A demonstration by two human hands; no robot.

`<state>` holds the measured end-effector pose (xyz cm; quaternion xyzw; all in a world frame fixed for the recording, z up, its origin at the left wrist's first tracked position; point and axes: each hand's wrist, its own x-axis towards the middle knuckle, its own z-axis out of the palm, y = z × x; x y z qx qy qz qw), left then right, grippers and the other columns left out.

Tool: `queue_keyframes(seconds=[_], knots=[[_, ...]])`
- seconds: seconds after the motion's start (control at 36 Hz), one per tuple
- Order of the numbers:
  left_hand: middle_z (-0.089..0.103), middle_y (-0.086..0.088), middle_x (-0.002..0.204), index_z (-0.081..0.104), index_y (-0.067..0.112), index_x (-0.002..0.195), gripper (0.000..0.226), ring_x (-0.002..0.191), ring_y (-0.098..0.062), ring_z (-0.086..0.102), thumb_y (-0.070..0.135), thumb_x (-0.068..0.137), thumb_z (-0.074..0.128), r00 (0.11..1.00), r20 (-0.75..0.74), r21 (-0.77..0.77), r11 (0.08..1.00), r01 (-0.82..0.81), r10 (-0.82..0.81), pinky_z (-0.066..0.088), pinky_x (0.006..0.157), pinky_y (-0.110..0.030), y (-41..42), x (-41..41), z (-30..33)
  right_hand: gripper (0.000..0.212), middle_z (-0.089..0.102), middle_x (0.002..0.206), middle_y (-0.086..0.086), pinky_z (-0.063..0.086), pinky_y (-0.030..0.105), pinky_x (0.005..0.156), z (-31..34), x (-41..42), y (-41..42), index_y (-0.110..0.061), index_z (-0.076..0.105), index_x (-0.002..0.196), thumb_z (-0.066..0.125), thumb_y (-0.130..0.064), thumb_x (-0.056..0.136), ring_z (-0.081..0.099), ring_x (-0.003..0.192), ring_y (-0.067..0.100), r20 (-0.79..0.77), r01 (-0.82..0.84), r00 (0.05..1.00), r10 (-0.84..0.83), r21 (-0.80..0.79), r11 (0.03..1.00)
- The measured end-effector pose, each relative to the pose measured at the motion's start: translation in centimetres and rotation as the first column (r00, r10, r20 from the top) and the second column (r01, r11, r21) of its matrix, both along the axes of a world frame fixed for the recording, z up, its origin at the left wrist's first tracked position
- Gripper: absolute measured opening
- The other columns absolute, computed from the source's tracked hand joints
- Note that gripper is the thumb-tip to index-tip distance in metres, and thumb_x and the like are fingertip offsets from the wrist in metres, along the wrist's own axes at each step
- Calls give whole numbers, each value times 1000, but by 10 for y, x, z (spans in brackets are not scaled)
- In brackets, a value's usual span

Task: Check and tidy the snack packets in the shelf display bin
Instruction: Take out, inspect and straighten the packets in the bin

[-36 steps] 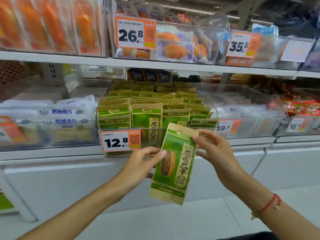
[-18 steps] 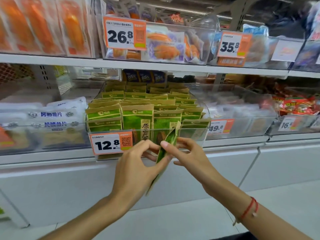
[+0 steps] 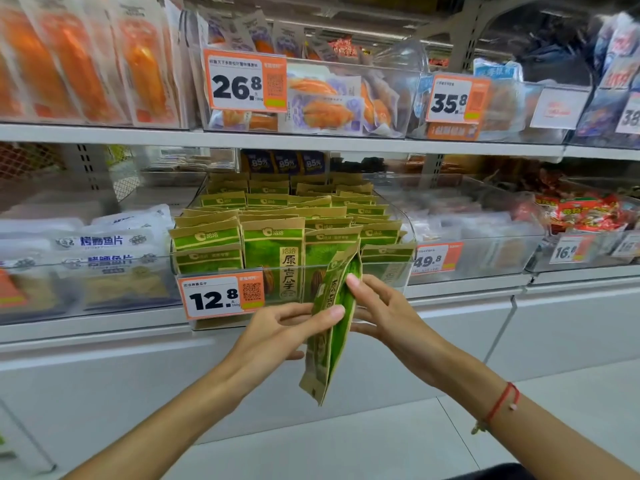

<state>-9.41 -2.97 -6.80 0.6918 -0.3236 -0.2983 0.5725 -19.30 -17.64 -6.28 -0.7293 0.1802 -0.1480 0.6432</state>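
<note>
A green and tan snack packet point(image 3: 332, 344) hangs edge-on in front of the clear display bin point(image 3: 405, 271), held between both hands. My left hand point(image 3: 277, 337) pinches its left face with thumb and fingers. My right hand point(image 3: 381, 313) grips its right face, one fingertip near the packet's upper part. Inside the bin stand several rows of the same green packets point(image 3: 273, 244), upright and facing front. A 12.8 price tag point(image 3: 220, 297) is fixed to the bin's front.
White fish-slice packs point(image 3: 100, 244) fill the bin to the left. A bin tagged 49.8 point(image 3: 436, 259) and red packets point(image 3: 585, 211) lie to the right. The upper shelf point(image 3: 311, 142) carries bins tagged 26.8 and 35.8. White cabinet fronts and floor lie below.
The packet has turned from facing me to edge-on, and both hands have closed in on it. The view has shifted closer to the shelf.
</note>
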Motion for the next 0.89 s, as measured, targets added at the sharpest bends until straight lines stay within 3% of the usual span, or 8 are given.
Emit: queue_keyframes(seconds=[0.11,0.25,0.44,0.56,0.64,0.72,0.81,0.89], knots=[[74,23,87,71,31,104,42,82,10,67,55,70,66,999,-39,-25,1000,8,-9,53,64,-12,3,-1,1,66,69,119,1,49,37,100,2,-2,-5,-19,53,131,79,-43,75,65,112,15,-20,-120,992,121,45,992],[75,20,91,72,28,108,44,87,7,68,54,73,66,999,-35,-9,1000,15,-16,53,65,-11,7,-2,-1,68,66,126,4,45,38,105,3,-5,-12,-17,47,136,74,-14,73,61,118,18,-36,-246,967,250,102,964],[73,26,90,69,35,104,43,88,10,66,59,68,66,1000,-16,-33,999,17,-18,55,71,-14,9,1,-7,78,65,127,2,43,40,107,1,-5,-12,-20,45,137,77,-8,67,61,118,16,-68,-259,963,261,43,965],[68,34,99,68,46,97,29,105,9,62,64,74,69,997,63,-80,996,47,-42,54,80,-18,8,2,-9,79,66,124,1,46,41,104,1,-4,-9,-21,47,134,81,-12,64,64,114,18,-13,-213,977,213,13,977],[55,34,130,55,52,129,68,121,13,49,79,66,61,952,298,-32,996,81,-68,44,98,-17,13,6,-13,87,68,122,1,52,39,97,1,-2,-7,-21,50,133,84,-24,53,67,108,21,50,-136,990,133,64,989],[42,32,142,39,49,144,95,124,11,44,84,59,61,867,498,13,1000,-19,9,46,97,-19,16,5,-13,88,66,122,3,54,38,94,4,1,-2,-23,51,131,88,-23,51,69,105,20,71,-35,997,31,63,997],[54,33,124,53,49,125,63,112,12,51,59,68,77,792,600,-85,993,-77,113,54,85,-20,15,1,-12,90,65,121,0,55,34,91,5,2,3,-27,50,130,94,-25,51,70,100,13,75,71,995,-72,15,997],[67,25,102,64,41,112,41,95,8,62,41,75,80,800,554,-190,971,-147,230,58,72,-25,14,-1,-12,90,62,116,-8,54,20,76,6,1,12,-31,48,129,82,-43,47,69,95,4,73,151,987,-146,-66,986]])
